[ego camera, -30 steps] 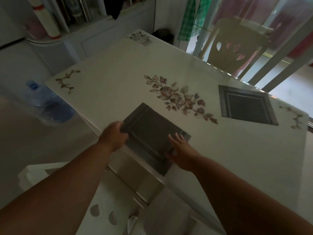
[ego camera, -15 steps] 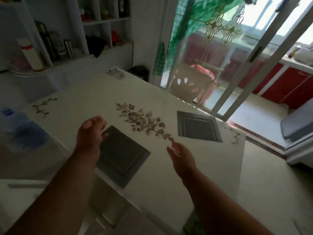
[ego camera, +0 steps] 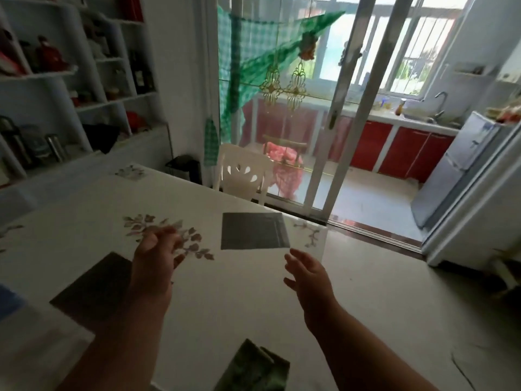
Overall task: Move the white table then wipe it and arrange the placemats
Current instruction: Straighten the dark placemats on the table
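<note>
Head view: white table [ego camera: 231,303] carries two dark placemats: one [ego camera: 93,289] by left edge, partly under left forearm, other [ego camera: 253,231] near far right corner. Left hand [ego camera: 153,259], right hand [ego camera: 308,275] hover above tabletop, fingers spread, empty. Green cloth [ego camera: 253,368] at near edge.

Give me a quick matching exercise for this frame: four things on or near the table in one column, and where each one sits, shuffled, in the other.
Things:
1. near placemat
2. far placemat
3. green cloth
4. white plastic chair

Places:
A. on the table, at the bottom edge of the view between the two forearms
B. beyond the table's far edge, in front of the glass sliding door
C. flat on the table, partly hidden by the left hand and forearm
D. flat on the table near its far right corner, beyond the right hand

Pairs: 1-C, 2-D, 3-A, 4-B
</note>
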